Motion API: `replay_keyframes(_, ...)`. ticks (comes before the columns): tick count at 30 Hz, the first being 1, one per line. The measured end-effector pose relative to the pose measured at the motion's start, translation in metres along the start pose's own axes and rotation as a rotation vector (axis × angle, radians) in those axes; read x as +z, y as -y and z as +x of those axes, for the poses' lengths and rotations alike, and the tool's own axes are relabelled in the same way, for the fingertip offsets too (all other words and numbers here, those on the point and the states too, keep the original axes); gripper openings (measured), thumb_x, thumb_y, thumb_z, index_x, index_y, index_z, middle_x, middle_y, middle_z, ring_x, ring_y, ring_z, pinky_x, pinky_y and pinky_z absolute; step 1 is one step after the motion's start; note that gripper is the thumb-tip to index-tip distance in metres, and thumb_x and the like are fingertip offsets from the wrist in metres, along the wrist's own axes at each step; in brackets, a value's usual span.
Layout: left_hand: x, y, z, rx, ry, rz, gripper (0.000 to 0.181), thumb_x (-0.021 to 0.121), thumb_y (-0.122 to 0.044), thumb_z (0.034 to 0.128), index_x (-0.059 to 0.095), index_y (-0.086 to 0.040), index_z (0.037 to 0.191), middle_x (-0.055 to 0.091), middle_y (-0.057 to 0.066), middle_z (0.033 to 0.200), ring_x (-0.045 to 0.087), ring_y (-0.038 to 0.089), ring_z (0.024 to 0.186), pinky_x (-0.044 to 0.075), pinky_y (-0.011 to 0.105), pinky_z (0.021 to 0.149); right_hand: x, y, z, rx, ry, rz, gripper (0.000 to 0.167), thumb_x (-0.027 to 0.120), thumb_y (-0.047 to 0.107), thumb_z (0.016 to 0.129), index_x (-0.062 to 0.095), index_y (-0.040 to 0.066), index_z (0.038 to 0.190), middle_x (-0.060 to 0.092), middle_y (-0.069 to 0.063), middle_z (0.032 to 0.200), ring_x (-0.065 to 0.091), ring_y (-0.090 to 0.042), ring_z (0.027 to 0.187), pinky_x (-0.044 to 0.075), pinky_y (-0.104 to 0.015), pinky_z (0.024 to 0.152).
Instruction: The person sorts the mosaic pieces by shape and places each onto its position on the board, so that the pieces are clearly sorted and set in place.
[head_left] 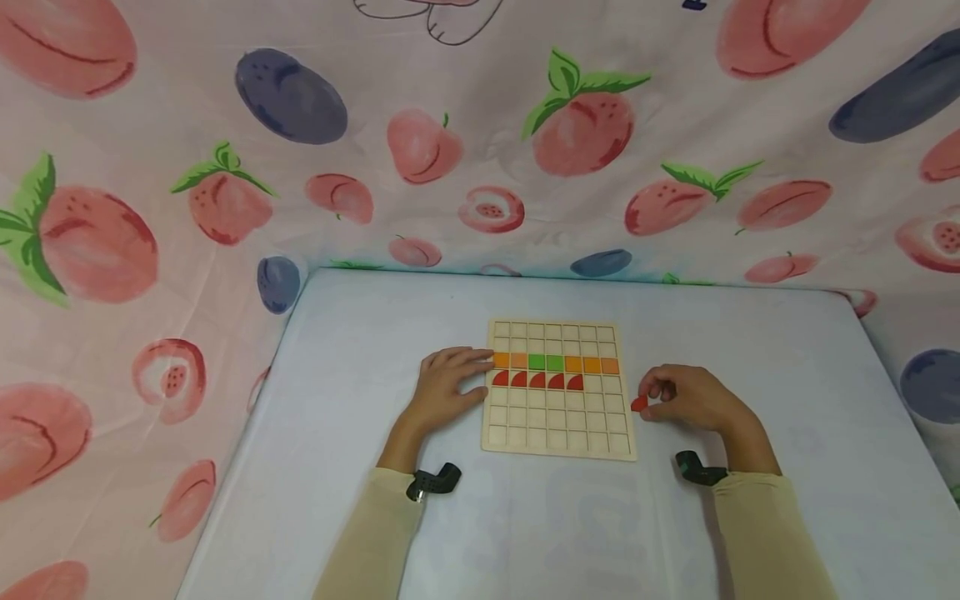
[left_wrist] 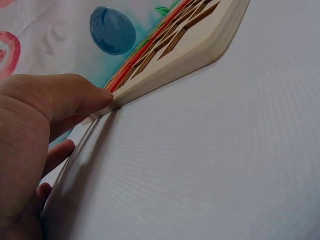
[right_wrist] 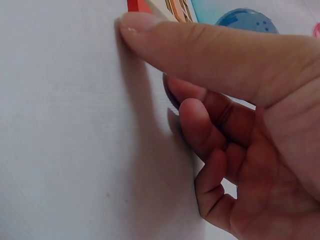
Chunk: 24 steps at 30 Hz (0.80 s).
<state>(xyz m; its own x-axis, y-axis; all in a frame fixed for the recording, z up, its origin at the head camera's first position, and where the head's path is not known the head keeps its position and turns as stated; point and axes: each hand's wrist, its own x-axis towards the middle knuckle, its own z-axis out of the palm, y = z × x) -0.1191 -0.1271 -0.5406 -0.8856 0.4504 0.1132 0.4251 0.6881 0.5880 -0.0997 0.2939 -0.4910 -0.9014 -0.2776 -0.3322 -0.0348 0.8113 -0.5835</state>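
Observation:
A square wooden grid board (head_left: pixel 558 425) lies flat on the table. One row across it holds orange and green square tiles (head_left: pixel 545 362); in the row below, several red quarter-circle pieces (head_left: pixel 537 381) fill the cells from the left. My left hand (head_left: pixel 448 387) rests at the board's left edge, fingers extended and thumb touching the side, as the left wrist view shows. To the right of the board, my right hand (head_left: pixel 686 398) pinches a small red piece (head_left: pixel 639 404) between thumb and finger. In the right wrist view, the thumb (right_wrist: pixel 200 57) hides most of that piece.
A white-covered table (head_left: pixel 540 525) extends around the board on all sides. Fruit-printed cloth (head_left: pixel 480 83) hangs behind it and on the left. Dark wrist cameras (head_left: pixel 435 481) are strapped on both wrists, beside beige sleeves.

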Motion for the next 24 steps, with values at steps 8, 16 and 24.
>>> replay_keyframes(8,-0.0009,-0.0008,-0.0006,0.008,-0.008,-0.007,0.042,0.069,-0.029,0.0921,0.069,-0.024,0.134,0.057,-0.012,0.149,0.043,0.019,0.142,0.024,0.056,0.116,0.0011,0.0021,-0.0016,-0.018,-0.025,0.022,0.026,0.089,0.025,0.077,0.070,0.018,0.093,0.060,0.001,0.085,0.050,-0.017,0.082,0.042,-0.028,0.069)
replay_keyframes(16,-0.0009,-0.0017,-0.0002,0.011,-0.008,-0.017,0.043,0.069,-0.030,0.0920,0.069,-0.024,0.134,0.057,-0.011,0.149,0.043,0.020,0.142,0.023,0.056,0.116,-0.0014,0.0025,-0.0041,0.008,-0.062,0.049,0.017,0.084,0.025,0.084,0.069,0.019,0.091,0.063,0.000,0.085,0.050,-0.018,0.081,0.041,-0.027,0.068)
replay_keyframes(24,-0.0010,-0.0008,-0.0005,0.004,-0.004,-0.007,0.042,0.069,-0.030,0.0925,0.069,-0.024,0.134,0.057,-0.011,0.149,0.043,0.020,0.143,0.023,0.056,0.116,0.0034,0.0022,0.0019,0.024,-0.158,0.069,0.012,0.079,0.029,0.090,0.072,0.021,0.094,0.066,0.000,0.085,0.055,-0.018,0.081,0.044,-0.028,0.071)
